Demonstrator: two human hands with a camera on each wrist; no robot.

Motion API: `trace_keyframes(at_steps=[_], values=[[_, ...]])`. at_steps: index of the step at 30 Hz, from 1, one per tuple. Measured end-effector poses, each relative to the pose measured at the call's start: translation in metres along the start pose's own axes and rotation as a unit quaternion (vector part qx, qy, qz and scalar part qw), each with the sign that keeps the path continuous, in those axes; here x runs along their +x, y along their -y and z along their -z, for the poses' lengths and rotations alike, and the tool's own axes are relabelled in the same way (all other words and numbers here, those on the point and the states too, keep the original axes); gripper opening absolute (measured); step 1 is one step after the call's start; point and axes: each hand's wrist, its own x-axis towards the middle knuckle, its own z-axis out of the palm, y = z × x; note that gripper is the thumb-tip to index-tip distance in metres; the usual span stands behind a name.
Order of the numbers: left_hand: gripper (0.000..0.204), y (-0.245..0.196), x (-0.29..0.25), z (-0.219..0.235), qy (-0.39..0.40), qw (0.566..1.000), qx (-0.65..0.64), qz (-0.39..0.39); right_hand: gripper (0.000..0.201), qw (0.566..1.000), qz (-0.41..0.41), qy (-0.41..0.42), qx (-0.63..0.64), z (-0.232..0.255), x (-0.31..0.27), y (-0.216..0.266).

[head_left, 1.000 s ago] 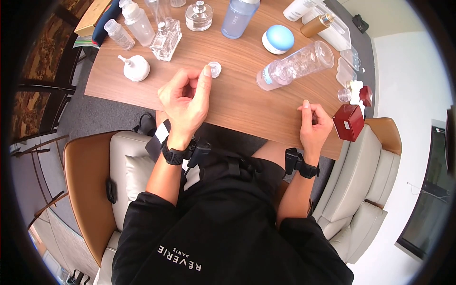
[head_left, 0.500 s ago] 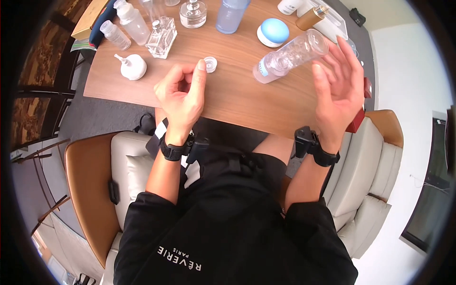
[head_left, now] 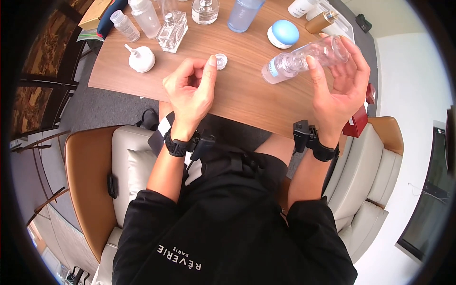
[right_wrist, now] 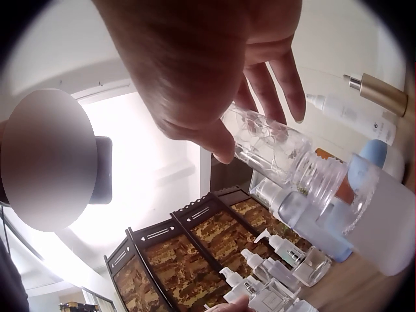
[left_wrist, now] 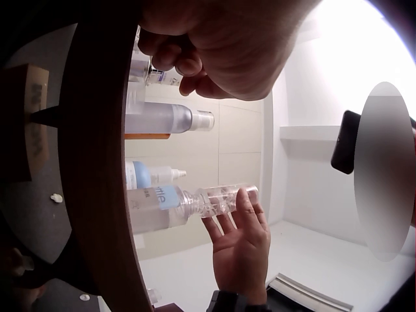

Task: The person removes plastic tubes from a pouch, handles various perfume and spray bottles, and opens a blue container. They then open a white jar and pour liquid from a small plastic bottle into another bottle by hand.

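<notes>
In the head view, my left hand pinches the edge of a small round clear cap between thumb and curled index finger, over the near part of the table. My right hand curls around a clear patterned cylinder, thumb on the near side and fingers behind. This cylinder stands end to end on the threaded neck of a clear bottle with a blue label. The left wrist view shows the bottle upright on the table, with the right hand at the cylinder's upper end.
A blue-lidded jar and a tall blue bottle stand behind. Glass perfume bottles and a white round nozzle bottle are at the left. A gold pump bottle and dark red box are at the right.
My right hand has risen from beside the red box at the table's edge, opened, and curled around the clear cylinder. My left hand keeps nearly the same pose with the cap.
</notes>
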Motion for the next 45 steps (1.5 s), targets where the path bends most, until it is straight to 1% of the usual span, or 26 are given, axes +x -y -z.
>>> trace_keyframes(at_steps=[1, 3, 4, 6, 10, 12, 16, 19, 21, 22, 24, 28, 30, 34, 36, 39, 43, 45], values=[[0.011, -0.001, -0.001, 0.001, 0.015, 1.000, 0.012, 0.006, 0.063, 1.000, 0.000, -0.001, 0.000, 0.001, -0.001, -0.001], [0.012, -0.001, 0.000, 0.002, 0.017, 1.000, 0.018, 0.001, 0.062, 0.998, -0.032, 0.042, -0.022, 0.003, -0.002, -0.004], [0.012, -0.001, 0.000, 0.003, 0.018, 1.000, 0.025, -0.003, 0.062, 0.998, -0.031, 0.041, -0.022, 0.003, -0.003, -0.005], [0.012, -0.001, 0.000, 0.003, 0.018, 0.999, 0.029, -0.005, 0.061, 1.000, -0.011, 0.010, 0.016, 0.001, -0.004, -0.008], [0.012, 0.001, 0.000, 0.004, 0.027, 0.999, 0.027, -0.001, 0.061, 1.000, -0.020, 0.016, 0.006, 0.001, -0.003, -0.008], [0.011, 0.001, 0.000, 0.003, 0.023, 0.999, 0.024, -0.004, 0.059, 0.999, 0.005, 0.021, -0.025, 0.000, -0.002, -0.008], [0.011, 0.000, 0.000, 0.002, 0.017, 1.000, 0.023, -0.004, 0.058, 1.000, -0.002, 0.021, -0.016, -0.002, -0.003, -0.007], [0.012, 0.000, 0.000, 0.004, 0.018, 0.999, 0.033, -0.008, 0.058, 1.000, 0.004, 0.003, -0.031, -0.003, -0.003, -0.006], [0.012, -0.001, 0.000, 0.003, 0.015, 0.999, 0.031, -0.008, 0.061, 0.998, 0.007, 0.028, -0.048, -0.002, -0.002, -0.005], [0.012, -0.001, 0.000, 0.002, 0.015, 1.000, 0.026, -0.009, 0.061, 0.998, 0.007, 0.027, -0.049, -0.002, -0.003, -0.005], [0.012, 0.000, 0.001, 0.002, 0.015, 0.999, 0.027, -0.013, 0.061, 1.000, 0.019, -0.003, -0.022, -0.004, -0.004, -0.006], [0.013, -0.002, 0.001, 0.003, 0.021, 0.999, 0.035, -0.017, 0.061, 0.999, -0.010, 0.014, -0.041, 0.000, -0.004, -0.009], [0.013, -0.002, 0.002, 0.002, 0.017, 0.999, 0.031, -0.017, 0.061, 0.999, 0.027, -0.010, -0.024, -0.002, -0.006, -0.011], [0.013, -0.002, 0.000, 0.002, 0.015, 0.999, 0.030, -0.012, 0.062, 0.999, 0.030, 0.003, -0.043, -0.002, -0.005, -0.011], [0.013, -0.002, 0.000, 0.002, 0.012, 0.999, 0.029, -0.008, 0.060, 0.999, 0.025, -0.032, -0.003, -0.004, -0.007, -0.007], [0.013, -0.002, 0.000, 0.002, 0.016, 0.999, 0.029, -0.006, 0.059, 0.999, 0.025, -0.008, -0.030, -0.002, -0.006, -0.012], [0.012, 0.000, -0.001, 0.002, 0.014, 1.000, 0.022, 0.001, 0.059, 1.000, 0.012, -0.016, -0.016, -0.004, -0.007, -0.008], [0.012, -0.001, 0.000, 0.002, 0.017, 1.000, 0.025, -0.001, 0.060, 0.999, 0.040, -0.015, -0.025, -0.004, -0.005, -0.012]])
